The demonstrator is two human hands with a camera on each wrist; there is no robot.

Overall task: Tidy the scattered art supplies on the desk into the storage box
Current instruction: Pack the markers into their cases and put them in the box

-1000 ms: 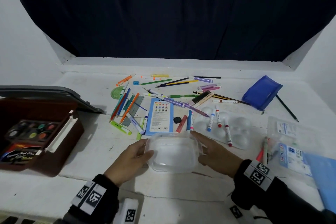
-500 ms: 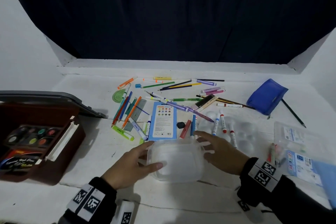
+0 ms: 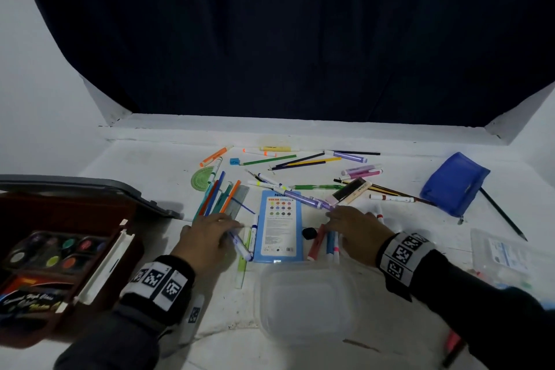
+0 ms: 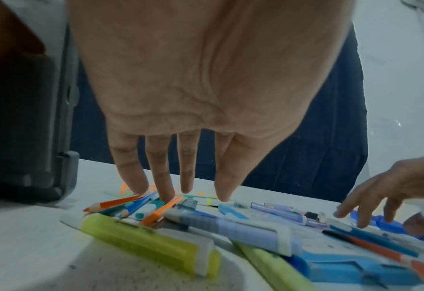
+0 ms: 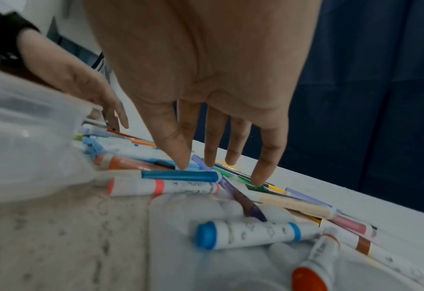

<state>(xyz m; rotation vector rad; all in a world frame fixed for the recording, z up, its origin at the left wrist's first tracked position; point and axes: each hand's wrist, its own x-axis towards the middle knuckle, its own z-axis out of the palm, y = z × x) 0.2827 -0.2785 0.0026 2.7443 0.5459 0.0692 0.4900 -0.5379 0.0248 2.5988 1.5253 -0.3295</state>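
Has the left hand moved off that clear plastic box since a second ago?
Yes. The left hand has left the clear box and gone forward and left, to the pens beside the blue pencil card.

paint case (image 3: 45, 264) — cut off left

The flat blue card (image 3: 277, 227) at the middle of the desk bears "COLOR PENCILS" in orange and blue above rows of coloured dots, with "Nins" partly legible at its far edge. The open paint case (image 3: 64, 264) at the near left carries slanted white script on its dark front label, too blurred to read. Both wristbands (image 3: 157, 279) show black-and-white square code markers, without letters.
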